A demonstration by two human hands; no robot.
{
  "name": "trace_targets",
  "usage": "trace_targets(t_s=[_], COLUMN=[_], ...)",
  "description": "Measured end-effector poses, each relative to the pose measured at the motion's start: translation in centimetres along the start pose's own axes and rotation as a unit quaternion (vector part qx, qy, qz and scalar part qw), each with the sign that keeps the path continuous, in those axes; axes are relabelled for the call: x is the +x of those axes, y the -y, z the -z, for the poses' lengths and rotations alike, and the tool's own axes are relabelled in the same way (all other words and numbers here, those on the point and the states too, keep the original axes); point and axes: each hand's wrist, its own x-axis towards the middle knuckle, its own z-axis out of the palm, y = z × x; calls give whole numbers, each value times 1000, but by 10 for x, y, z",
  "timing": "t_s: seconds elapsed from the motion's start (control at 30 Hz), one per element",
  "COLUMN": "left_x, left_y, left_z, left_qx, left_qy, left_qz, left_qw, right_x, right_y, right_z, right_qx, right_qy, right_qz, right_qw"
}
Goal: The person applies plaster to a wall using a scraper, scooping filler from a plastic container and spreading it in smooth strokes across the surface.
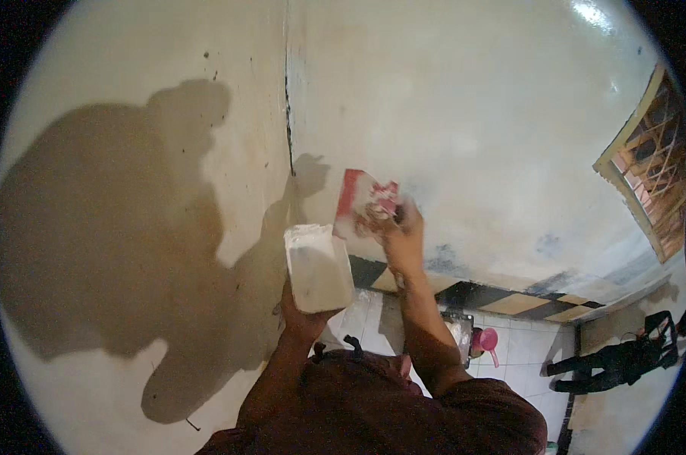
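The right arm (417, 315) is stretched toward the far side, the right hand (405, 236) curled in a grip and blurred. The left hand (305, 322) is held nearer, leftward, partly hidden.

White-tiled floor (520, 352) with pink dipper (489, 338)

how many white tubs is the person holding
1: the tub in the left hand, lower left of the red-white piece in the right hand. None seems hidden.
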Motion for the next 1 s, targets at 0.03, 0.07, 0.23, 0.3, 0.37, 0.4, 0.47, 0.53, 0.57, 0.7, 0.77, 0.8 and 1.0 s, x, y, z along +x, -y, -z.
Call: trace_targets(t_s=[0.03,0.07,0.23,0.3,0.37,0.4,0.47,0.53,0.57,0.7,0.77,0.8,1.0], left_x=[1,3,14,16,18,20,23,21,20,24,26,29,11], left_y=[2,5,17,28,32,34,38,40,40,48,53,53,56], left_z=[0,0,-8,4,10,3,-1,-2,-3,4,24,27,-11], left_qx=[-9,-37,596,430,231,115,0,12,11,135,344,478,108], left_qy=[3,6,-1,36,55,56,55,55,52,76,96,104,100], left_qz=[0,13,-9,-52,-38,2,49,58,64,47,-14,-58,67], left_qw=[1000,999,803,901,971,992,997,997,997,987,934,870,987], right_x=[-11,-21,-55,-64,-69,-71,-73,-74,-74,-77,-82,-83,-93], right_y=[2,3,-10,-11,-12,-15,-22,-29,-29,-24,-23,-22,-35], right_z=[13,24,58,57,55,58,64,67,68,65,57,54,64], right_qx=[18,37,-59,-131,-172,-182,-202,-217,-223,-153,-107,-106,-121], right_qy=[-4,-9,39,60,73,72,64,51,61,55,39,32,25], right_qz=[-55,-111,-160,-150,-145,-146,-153,-163,-168,-214,-233,-234,-218], right_qw=[998,993,985,978,972,970,965,961,958,963,966,966,968])
